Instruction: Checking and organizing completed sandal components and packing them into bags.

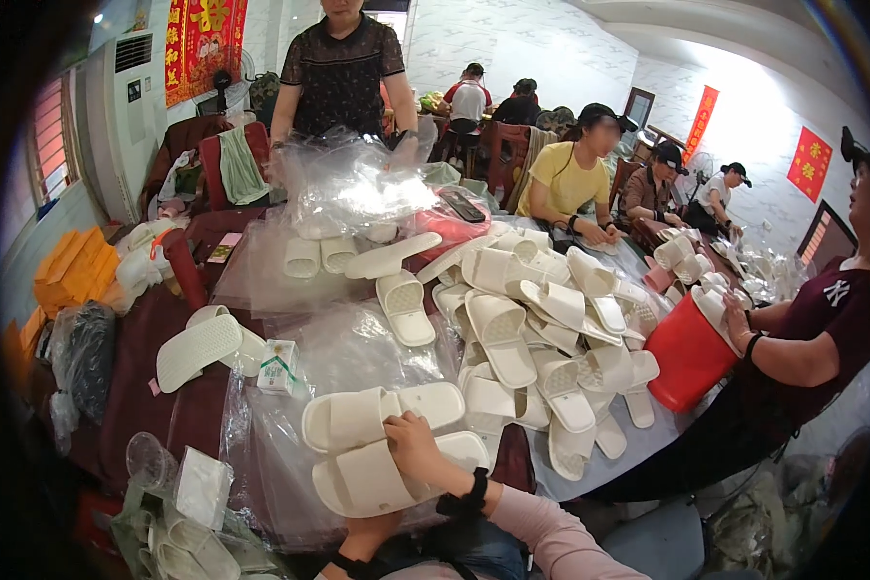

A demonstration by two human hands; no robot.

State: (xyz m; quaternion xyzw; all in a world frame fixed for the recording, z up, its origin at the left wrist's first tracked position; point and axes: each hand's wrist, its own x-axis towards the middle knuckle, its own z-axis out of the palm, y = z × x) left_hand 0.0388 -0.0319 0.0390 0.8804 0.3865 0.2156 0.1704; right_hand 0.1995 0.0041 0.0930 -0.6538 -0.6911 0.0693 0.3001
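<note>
In front of me is a pair of cream-white slippers, side by side with their toes to the left: a far slipper (pixel 356 422) and a near slipper (pixel 362 483). My right hand (pixel 414 448) reaches over the near one, its fingers curled at the inner edge beside the strap, between the two. From below, my left hand (pixel 373 530) holds the near slipper's lower edge; its fingers are hidden under the sole. Clear plastic bags (pixel 396 353) lie flat on the table beneath and beyond the pair.
A heap of loose slippers (pixel 501 338) covers the table to the right. Left of it are a small carton (pixel 278 367) and crossed slippers (pixel 200 350). Across the table a person (pixel 343 82) handles clear plastic; at right another stands by a red bucket (pixel 691 356). Several others sit behind.
</note>
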